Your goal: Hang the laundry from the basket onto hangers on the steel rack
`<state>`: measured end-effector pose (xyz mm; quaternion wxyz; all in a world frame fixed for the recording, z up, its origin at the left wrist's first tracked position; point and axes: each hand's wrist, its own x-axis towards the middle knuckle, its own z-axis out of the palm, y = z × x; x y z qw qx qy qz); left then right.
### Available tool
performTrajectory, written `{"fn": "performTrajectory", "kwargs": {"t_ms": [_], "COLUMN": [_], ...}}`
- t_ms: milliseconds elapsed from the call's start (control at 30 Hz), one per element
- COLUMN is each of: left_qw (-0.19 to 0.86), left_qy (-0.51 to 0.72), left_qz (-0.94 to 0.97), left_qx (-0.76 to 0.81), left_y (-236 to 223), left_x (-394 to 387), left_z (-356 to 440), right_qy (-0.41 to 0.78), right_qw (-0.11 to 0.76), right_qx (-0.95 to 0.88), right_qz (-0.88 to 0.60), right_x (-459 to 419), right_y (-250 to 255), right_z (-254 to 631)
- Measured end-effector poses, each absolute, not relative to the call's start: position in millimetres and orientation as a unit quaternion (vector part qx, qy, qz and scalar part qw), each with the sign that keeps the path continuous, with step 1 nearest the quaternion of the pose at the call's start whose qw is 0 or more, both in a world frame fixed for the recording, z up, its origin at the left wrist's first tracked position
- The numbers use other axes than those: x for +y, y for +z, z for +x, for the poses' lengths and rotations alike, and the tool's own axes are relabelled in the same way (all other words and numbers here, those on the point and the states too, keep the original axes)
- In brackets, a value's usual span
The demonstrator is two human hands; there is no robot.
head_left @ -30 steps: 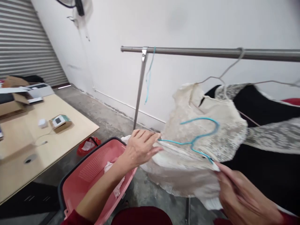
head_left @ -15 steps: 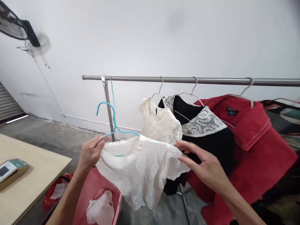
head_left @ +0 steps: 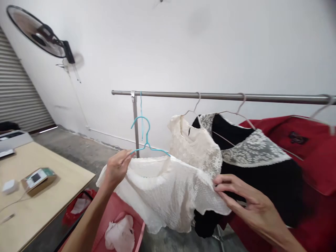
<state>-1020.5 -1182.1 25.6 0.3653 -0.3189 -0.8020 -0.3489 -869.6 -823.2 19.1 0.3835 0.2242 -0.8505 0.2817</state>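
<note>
A white short-sleeved blouse (head_left: 168, 189) hangs on a turquoise hanger (head_left: 147, 134) whose hook is free in the air, in front of the rail. My left hand (head_left: 118, 168) is closed around the hanger's left arm and the blouse's shoulder there. At the other side, my right hand (head_left: 244, 199) pinches the edge of the blouse's right sleeve between thumb and fingers. Behind the blouse hang a cream lace top (head_left: 194, 143) and a black garment with a lace collar (head_left: 262, 182).
A metal clothes rail (head_left: 168, 93) runs across, with a red garment (head_left: 283, 129) at its right. Below left stands a pink bin (head_left: 141, 234) with a pale cloth (head_left: 120, 234) inside. A wooden table (head_left: 70, 171) holds a small box (head_left: 39, 180). A fan (head_left: 39, 35) is on the wall.
The view has swung left, so the rail and clothes sit farther right. My right hand has closed its fingertips on the sleeve edge; my left hand keeps its hold on the hanger.
</note>
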Motion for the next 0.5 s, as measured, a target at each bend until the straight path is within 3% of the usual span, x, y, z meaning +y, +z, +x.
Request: {"fn": "performTrajectory", "kwargs": {"t_ms": [167, 300, 500], "left_qw": [0.31, 0.264, 0.138], "left_qy": [-0.376, -0.402, -0.425], "left_qz": [-0.355, -0.371, -0.4], "left_qx": [-0.798, -0.794, -0.801], "left_y": [38.1, 65.1, 101.0], "left_x": [-1165.5, -1154.0, -1179.6], "left_z": [-1021.0, -1024.8, -1038.3], "right_qy": [0.197, 0.216, 0.25], "right_qw": [0.399, 0.372, 0.475], "right_qx": [-0.872, -0.879, -0.831], "right_qz": [0.204, 0.208, 0.145], "right_x": [-829.0, -851.6, -869.0], "right_y": [29.4, 42.4, 61.5], "right_z": [-896.2, -921.6, -924.1]}}
